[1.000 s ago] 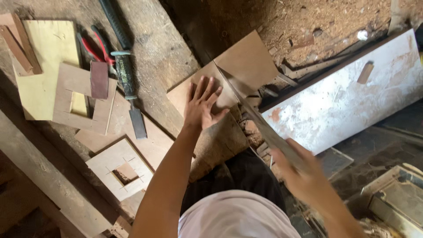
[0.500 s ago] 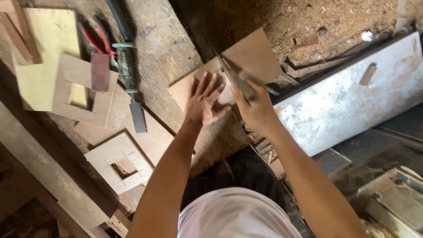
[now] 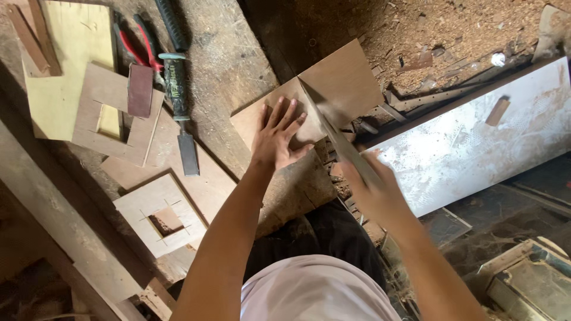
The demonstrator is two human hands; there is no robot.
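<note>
Head view: left hand (image 3: pixel 278 135) lies flat, fingers (image 3: pixel 292 114) spread apart, pressing a plywood sheet (image 3: pixel 333 89) on the tabletop (image 3: pixel 220 53) edge. Right hand (image 3: pixel 372 190), blurred, has fingers clamped on a saw (image 3: pixel 333 134) whose blade crosses the sheet just beside the left hand. Chisel (image 3: pixel 178 89) and pliers (image 3: pixel 140 41) lie well apart to the left

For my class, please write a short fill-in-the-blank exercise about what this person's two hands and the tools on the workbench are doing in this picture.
1. The left hand lies flat on a thin brown ____.
2. The right hand grips a ____, its blade lying across the sheet.
3. The chisel left of the sheet has a dark handle, and the pliers beside it have ____ handles.
4. The pale square panel near the bench edge has a ____ hole at its middle.

Missing words: plywood sheet; handsaw; red; square
</note>
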